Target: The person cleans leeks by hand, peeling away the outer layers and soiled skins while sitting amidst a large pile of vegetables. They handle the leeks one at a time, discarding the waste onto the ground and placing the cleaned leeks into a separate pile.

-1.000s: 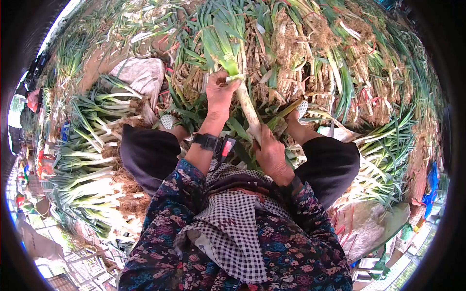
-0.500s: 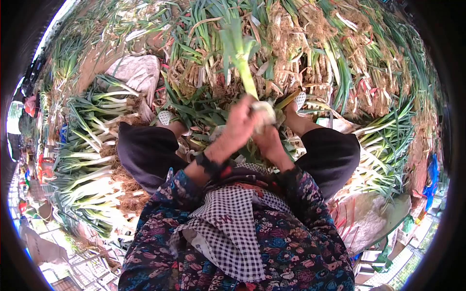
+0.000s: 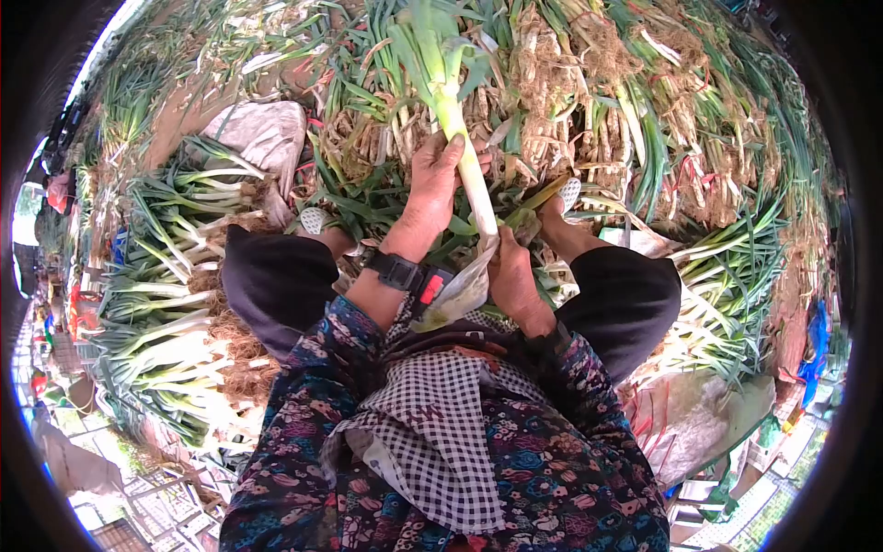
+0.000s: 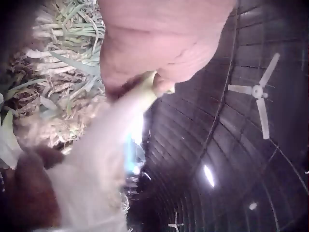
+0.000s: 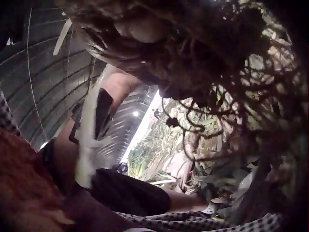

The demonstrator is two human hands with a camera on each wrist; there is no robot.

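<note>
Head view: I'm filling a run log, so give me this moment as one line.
left hand: grips leek | right hand: holds its lower end | loose skin: beside right hand | leaves: point away from person

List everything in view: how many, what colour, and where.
held leek: one, green and white, upper centre
peeled layer: one, whitish, hanging near its lower end
surrounding leeks: many, green and white, ahead and both sides
bundles: two, whitish, ahead left and right
blue item: one, blue, far right
ceiling fan: at least one, white, overhead
checked cloth: one, black and white, waist
floral top: one, multicoloured, torso and arms
trousers: one pair, dark, legs
shoes: two, white, feet
wrist straps: two, dark, one per wrist
left hand: one, gripping mid-stem
right hand: one, gripping the lower end
</note>
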